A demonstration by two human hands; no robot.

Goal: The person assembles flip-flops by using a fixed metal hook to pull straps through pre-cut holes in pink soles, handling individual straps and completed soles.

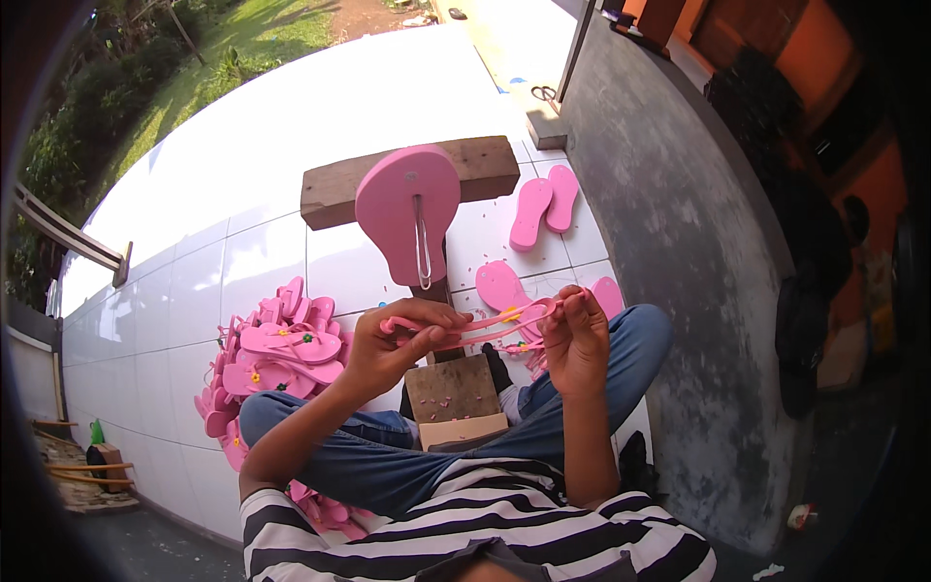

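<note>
A pink flip-flop strap (483,324) with a yellow flower on it is stretched between my two hands, above my lap. My left hand (400,344) pinches one end, whose rounded tip shows beside the fingers. The other end is gripped between thumb and fingers of my right hand (574,349). Just beyond them, a pink flip-flop sole (383,209) rests on a wooden T-shaped stand (490,167). A long looped metal wire (421,242) sticks out of the sole and points toward me. More pink straps lie on the floor below my right hand, partly hidden.
A heap of finished pink flip-flops (291,354) lies left of my knee. Loose soles (530,213) lie on the white tiles at right, beside a grey wall (669,194). A wooden board (451,390) with pink scraps sits between my legs. Scissors (545,95) lie farther back.
</note>
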